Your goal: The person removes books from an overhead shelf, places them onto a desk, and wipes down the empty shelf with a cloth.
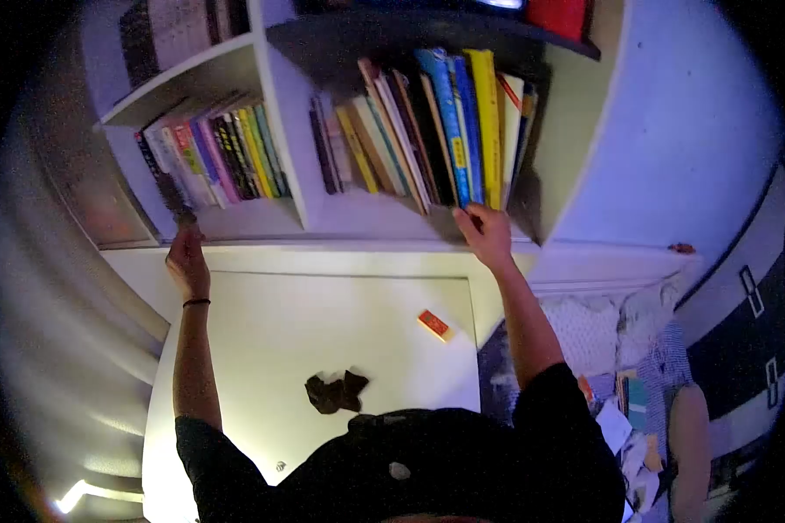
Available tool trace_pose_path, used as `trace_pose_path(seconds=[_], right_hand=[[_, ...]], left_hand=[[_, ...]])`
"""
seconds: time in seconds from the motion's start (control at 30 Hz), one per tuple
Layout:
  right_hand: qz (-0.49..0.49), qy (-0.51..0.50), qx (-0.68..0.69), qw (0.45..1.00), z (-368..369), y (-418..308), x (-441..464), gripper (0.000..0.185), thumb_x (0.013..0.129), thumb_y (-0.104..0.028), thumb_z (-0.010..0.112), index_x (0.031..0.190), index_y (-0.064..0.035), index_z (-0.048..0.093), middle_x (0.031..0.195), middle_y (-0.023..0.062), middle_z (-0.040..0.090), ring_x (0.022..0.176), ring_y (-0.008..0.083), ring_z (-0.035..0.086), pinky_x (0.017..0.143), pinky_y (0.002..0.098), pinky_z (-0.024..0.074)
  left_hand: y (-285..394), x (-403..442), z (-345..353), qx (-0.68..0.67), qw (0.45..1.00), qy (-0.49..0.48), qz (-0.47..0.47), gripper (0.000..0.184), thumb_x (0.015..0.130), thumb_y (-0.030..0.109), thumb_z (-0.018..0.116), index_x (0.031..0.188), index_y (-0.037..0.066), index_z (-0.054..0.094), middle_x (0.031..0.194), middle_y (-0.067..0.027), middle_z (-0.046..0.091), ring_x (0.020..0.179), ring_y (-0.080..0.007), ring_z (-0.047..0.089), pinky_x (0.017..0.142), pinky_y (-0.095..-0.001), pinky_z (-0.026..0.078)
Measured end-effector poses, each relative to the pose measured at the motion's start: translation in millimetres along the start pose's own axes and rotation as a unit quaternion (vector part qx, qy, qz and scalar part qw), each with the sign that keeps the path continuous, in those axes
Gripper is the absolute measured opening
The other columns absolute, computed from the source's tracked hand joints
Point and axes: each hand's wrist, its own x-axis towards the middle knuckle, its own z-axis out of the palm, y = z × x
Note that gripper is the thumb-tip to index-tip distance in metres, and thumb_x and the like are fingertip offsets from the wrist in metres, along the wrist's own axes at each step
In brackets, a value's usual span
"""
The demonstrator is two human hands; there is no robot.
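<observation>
My left hand (187, 261) is raised at the front edge of the left shelf compartment, its fingers closed on a dark, fuzzy, stick-like duster (174, 196). The duster stands up beside the left end of a row of books (227, 157). At the right compartment, my right hand (487, 234) touches the bottom of the blue books (452, 131), close to a yellow book (486, 126). Its thumb and fingers are bent near the shelf edge; whether they grip anything is hidden.
Below the shelf is a white table (270, 322) with a red and cream box (433, 326) and a crumpled dark item (336, 392). A lit lamp (83, 492) is at lower left. Papers (615, 427) and bedding (584, 336) lie at right.
</observation>
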Motion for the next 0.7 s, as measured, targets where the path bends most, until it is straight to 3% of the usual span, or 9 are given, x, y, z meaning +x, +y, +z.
trace_pose_path(seconds=[0.1, 0.13, 0.2, 0.27, 0.37, 0.43, 0.47, 0.53, 0.7], right_hand=[[0.003, -0.025, -0.032, 0.999, -2, 8, -2, 0.030, 0.081, -0.034, 0.060, 0.072, -0.0054, 0.061, 0.053, 0.0133, 0.054, 0.048, 0.0276, 0.055, 0.049, 0.0367, 0.0428], [-0.002, -0.026, -0.021, 0.999, -4, 5, -2, 0.030, 0.081, -0.034, 0.059, 0.072, -0.0055, 0.061, 0.054, 0.0136, 0.054, 0.049, 0.0282, 0.055, 0.050, 0.0369, 0.0432], [-0.002, -0.027, -0.011, 1.000, -2, 6, -3, 0.031, 0.081, -0.035, 0.059, 0.072, -0.0056, 0.061, 0.054, 0.0139, 0.054, 0.051, 0.0287, 0.056, 0.050, 0.0370, 0.0436], [-0.066, 0.012, 0.048, 0.997, 1, 9, -3, 0.034, 0.081, -0.021, 0.062, 0.059, -0.0008, 0.045, 0.047, 0.0063, 0.037, 0.043, 0.0121, 0.033, 0.042, 0.0297, 0.0302], [-0.086, -0.001, 0.067, 0.994, -5, 8, -4, 0.033, 0.081, -0.021, 0.062, 0.060, -0.0009, 0.046, 0.046, 0.0066, 0.037, 0.042, 0.0120, 0.034, 0.042, 0.0301, 0.0304], [-0.078, -0.003, 0.092, 0.993, -4, 10, -6, 0.033, 0.080, -0.021, 0.062, 0.059, -0.0010, 0.046, 0.046, 0.0069, 0.036, 0.043, 0.0120, 0.032, 0.041, 0.0297, 0.0298], [-0.077, -0.009, 0.095, 0.992, -5, 8, -5, 0.034, 0.080, -0.021, 0.063, 0.058, -0.0012, 0.046, 0.046, 0.0067, 0.036, 0.043, 0.0121, 0.032, 0.041, 0.0295, 0.0296], [-0.076, -0.005, 0.113, 0.991, -6, 11, -4, 0.035, 0.079, -0.021, 0.065, 0.056, -0.0018, 0.046, 0.045, 0.0052, 0.036, 0.044, 0.0113, 0.031, 0.041, 0.0283, 0.0289], [-0.028, -0.007, 0.148, 0.989, -14, 17, -7, 0.027, 0.072, -0.012, 0.066, 0.057, -0.0049, 0.044, 0.048, 0.0044, 0.039, 0.046, 0.0135, 0.039, 0.047, 0.0282, 0.0358]], left_hand=[[60, -8, 6, -0.130, 0.982, -0.077, -0.110, 0.013, 0.088, 0.008, 0.050, 0.087, -0.001, 0.059, 0.064, -0.0003, 0.051, 0.062, -0.0087, 0.048, 0.059, -0.0232, 0.041], [78, -14, 15, -0.149, 0.988, -0.037, -0.015, 0.015, 0.090, 0.009, 0.047, 0.088, 0.000, 0.059, 0.066, -0.0007, 0.052, 0.061, -0.0081, 0.047, 0.057, -0.0224, 0.039], [126, -12, 16, -0.167, 0.978, -0.103, -0.072, 0.015, 0.090, 0.008, 0.046, 0.091, 0.001, 0.059, 0.067, -0.0011, 0.052, 0.062, -0.0079, 0.047, 0.057, -0.0218, 0.039], [161, -15, 30, -0.202, 0.967, -0.137, -0.067, 0.018, 0.090, 0.005, 0.041, 0.097, 0.004, 0.057, 0.073, -0.0015, 0.053, 0.064, -0.0079, 0.049, 0.057, -0.0204, 0.040], [202, -23, 57, -0.342, 0.928, -0.116, -0.092, 0.013, 0.087, 0.004, 0.049, 0.097, 0.004, 0.058, 0.081, -0.0024, 0.059, 0.069, -0.0090, 0.054, 0.058, -0.0216, 0.043], [211, -30, 67, -0.213, 0.965, -0.150, -0.025, 0.010, 0.085, 0.004, 0.054, 0.093, 0.005, 0.060, 0.081, -0.0018, 0.059, 0.068, -0.0084, 0.052, 0.058, -0.0204, 0.042], [214, -34, 74, -0.342, 0.913, -0.193, -0.114, 0.007, 0.085, 0.007, 0.055, 0.089, 0.005, 0.060, 0.075, -0.0009, 0.056, 0.064, -0.0073, 0.049, 0.057, -0.0202, 0.040], [223, -35, 80, -0.274, 0.923, -0.232, -0.139, 0.011, 0.088, 0.012, 0.049, 0.084, 0.006, 0.057, 0.060, 0.0006, 0.047, 0.055, -0.0065, 0.043, 0.051, -0.0227, 0.038], [231, -55, 98, -0.217, 0.940, -0.255, -0.071, 0.021, 0.088, 0.023, 0.047, 0.086, 0.006, 0.059, 0.060, -0.0105, 0.051, 0.053, -0.0237, 0.051, 0.055, -0.0330, 0.042]])
